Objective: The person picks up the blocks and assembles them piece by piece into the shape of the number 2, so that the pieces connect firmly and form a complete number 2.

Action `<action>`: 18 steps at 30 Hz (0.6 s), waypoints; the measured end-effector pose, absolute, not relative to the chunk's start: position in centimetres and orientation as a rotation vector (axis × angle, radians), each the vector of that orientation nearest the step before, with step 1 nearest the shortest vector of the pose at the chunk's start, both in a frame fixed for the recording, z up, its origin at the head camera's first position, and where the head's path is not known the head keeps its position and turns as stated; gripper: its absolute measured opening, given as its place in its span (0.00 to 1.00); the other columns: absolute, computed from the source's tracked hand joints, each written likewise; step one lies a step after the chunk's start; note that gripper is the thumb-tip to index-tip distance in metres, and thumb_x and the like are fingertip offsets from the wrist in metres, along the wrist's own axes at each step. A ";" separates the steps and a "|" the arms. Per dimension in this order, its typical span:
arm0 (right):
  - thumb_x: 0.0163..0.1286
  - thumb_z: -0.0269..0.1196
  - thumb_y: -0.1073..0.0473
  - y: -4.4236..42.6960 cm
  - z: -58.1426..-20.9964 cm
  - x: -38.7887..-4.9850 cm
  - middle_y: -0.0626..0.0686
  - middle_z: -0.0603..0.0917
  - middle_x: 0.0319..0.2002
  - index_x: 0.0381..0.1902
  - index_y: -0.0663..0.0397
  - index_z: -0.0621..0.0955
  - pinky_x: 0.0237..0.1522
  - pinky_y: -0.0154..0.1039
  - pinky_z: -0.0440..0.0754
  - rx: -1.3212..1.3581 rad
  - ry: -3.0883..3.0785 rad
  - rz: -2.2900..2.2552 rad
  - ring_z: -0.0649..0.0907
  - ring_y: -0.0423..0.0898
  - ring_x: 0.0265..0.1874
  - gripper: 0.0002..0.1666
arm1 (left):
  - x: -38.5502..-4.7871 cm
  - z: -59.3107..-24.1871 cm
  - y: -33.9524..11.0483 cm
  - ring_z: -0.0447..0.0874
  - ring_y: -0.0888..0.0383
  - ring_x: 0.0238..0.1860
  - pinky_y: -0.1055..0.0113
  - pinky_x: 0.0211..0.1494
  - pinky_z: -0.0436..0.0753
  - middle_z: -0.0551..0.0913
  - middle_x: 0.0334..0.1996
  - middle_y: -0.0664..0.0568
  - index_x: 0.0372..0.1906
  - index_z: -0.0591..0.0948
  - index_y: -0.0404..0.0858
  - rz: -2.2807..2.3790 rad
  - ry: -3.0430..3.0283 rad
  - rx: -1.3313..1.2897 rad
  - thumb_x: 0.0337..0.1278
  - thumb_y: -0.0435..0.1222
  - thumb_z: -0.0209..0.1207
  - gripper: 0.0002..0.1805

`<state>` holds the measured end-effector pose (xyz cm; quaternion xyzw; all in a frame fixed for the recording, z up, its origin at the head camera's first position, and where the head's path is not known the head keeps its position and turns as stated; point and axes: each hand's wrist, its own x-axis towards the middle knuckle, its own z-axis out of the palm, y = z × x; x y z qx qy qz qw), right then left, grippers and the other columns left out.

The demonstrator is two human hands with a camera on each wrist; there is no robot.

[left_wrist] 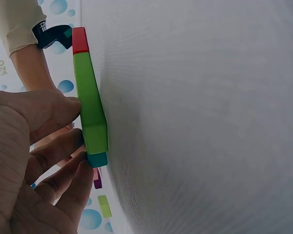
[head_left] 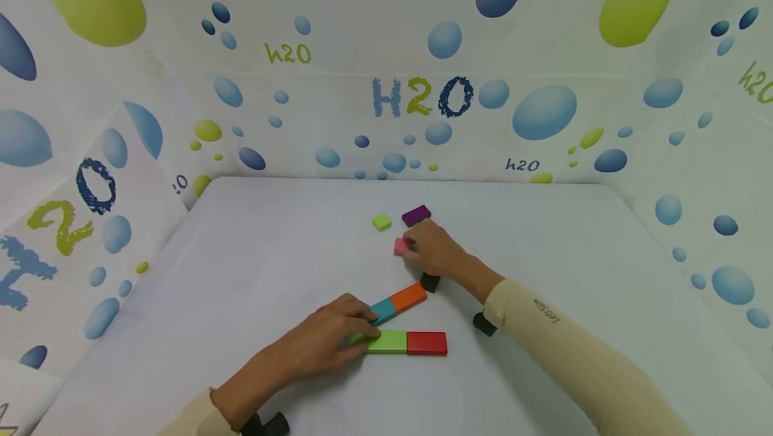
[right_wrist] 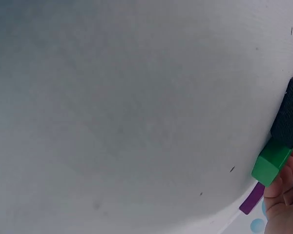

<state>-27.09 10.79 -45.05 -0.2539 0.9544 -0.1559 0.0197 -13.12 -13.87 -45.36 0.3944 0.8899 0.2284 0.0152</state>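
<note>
Over the near row, my left hand [head_left: 329, 339] has its thumb and index finger at the light green block [head_left: 388, 342], pinching it. Its end meets a red block [head_left: 427, 343]. Another left finger lies at the teal block [head_left: 383, 312], which adjoins an orange block [head_left: 408, 297]. Farther forward, my right hand [head_left: 436, 248] holds a small pink block [head_left: 400, 247] between thumb and finger. By its fingers in the right wrist view is a green block [right_wrist: 272, 162], touching a black block [right_wrist: 288, 114]. The hand hides this green block in the head view.
Past the right hand lie a purple block [head_left: 417, 215] and a small lime block [head_left: 382, 223]. White cloth covers the table [head_left: 272, 241]. A patterned sheet [head_left: 338, 87] with blue and green drops rises behind and at both sides.
</note>
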 end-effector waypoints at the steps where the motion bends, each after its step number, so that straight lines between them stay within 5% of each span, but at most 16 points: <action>1: 0.72 0.65 0.53 10.9 -45.0 -27.0 0.56 0.84 0.51 0.57 0.62 0.83 0.58 0.45 0.79 -0.795 2.966 -0.481 0.77 0.51 0.51 0.22 | -13.1 -45.4 -13.9 0.76 0.61 0.56 0.63 0.59 0.82 0.84 0.53 0.57 0.48 0.90 0.47 0.710 2.768 1.226 0.62 0.38 0.68 0.11; 7: 0.71 0.66 0.52 11.6 -45.1 -27.2 0.55 0.85 0.47 0.53 0.61 0.84 0.56 0.43 0.81 -0.859 3.001 -0.482 0.78 0.50 0.49 0.20 | -13.1 -45.4 -14.0 0.76 0.61 0.57 0.63 0.60 0.82 0.84 0.53 0.57 0.48 0.90 0.47 0.695 2.769 1.231 0.62 0.38 0.68 0.11; 18: 0.73 0.65 0.48 12.9 -44.9 -27.1 0.56 0.84 0.55 0.61 0.60 0.81 0.56 0.43 0.81 -0.788 2.988 -0.440 0.76 0.50 0.53 0.26 | -12.9 -45.6 -14.1 0.76 0.61 0.57 0.64 0.60 0.81 0.84 0.53 0.57 0.49 0.90 0.47 0.684 2.758 1.234 0.62 0.38 0.68 0.11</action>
